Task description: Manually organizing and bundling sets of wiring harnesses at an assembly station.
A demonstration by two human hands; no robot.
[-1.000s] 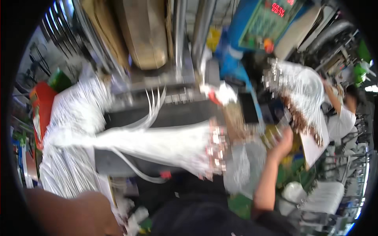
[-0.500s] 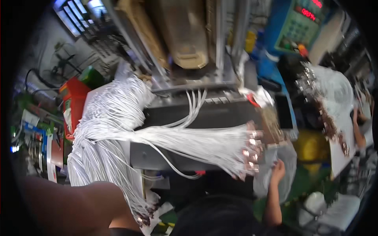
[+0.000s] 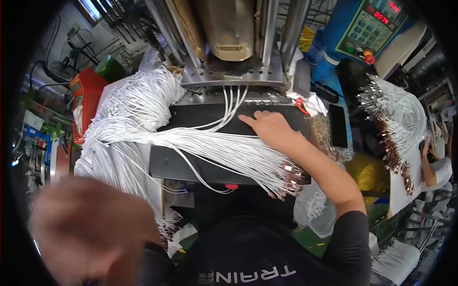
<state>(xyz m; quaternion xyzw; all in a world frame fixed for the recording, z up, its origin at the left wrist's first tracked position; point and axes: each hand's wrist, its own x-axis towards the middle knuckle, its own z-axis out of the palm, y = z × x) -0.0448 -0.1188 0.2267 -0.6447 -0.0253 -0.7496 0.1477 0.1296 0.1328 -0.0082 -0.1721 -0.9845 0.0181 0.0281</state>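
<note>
My right hand (image 3: 273, 127) reaches over the black work surface (image 3: 191, 167), its index finger stretched out close to several white cables (image 3: 230, 114) that run under the metal press plate. Nothing shows in its fingers. Below it lies a fanned bundle of white cables (image 3: 214, 152), with copper-coloured terminals (image 3: 290, 178) at the right end. My left hand (image 3: 90, 229) is large and smeared at the lower left, close to the camera, so its fingers cannot be made out. Beyond it, a thick heap of white cables (image 3: 138, 100) spills over the left side of the table.
The press (image 3: 234, 76) with steel posts stands behind the work surface. A blue control box (image 3: 372, 28) with red digits is at the far right, above a phone (image 3: 338, 126). A red device (image 3: 86, 100) stands left. Another person (image 3: 431, 167) sits at the right by more cables.
My right hand has moved up and left, from beside the clear plastic bag to above the work surface near the cables at the press. The left hand has shifted and stays blurred.
</note>
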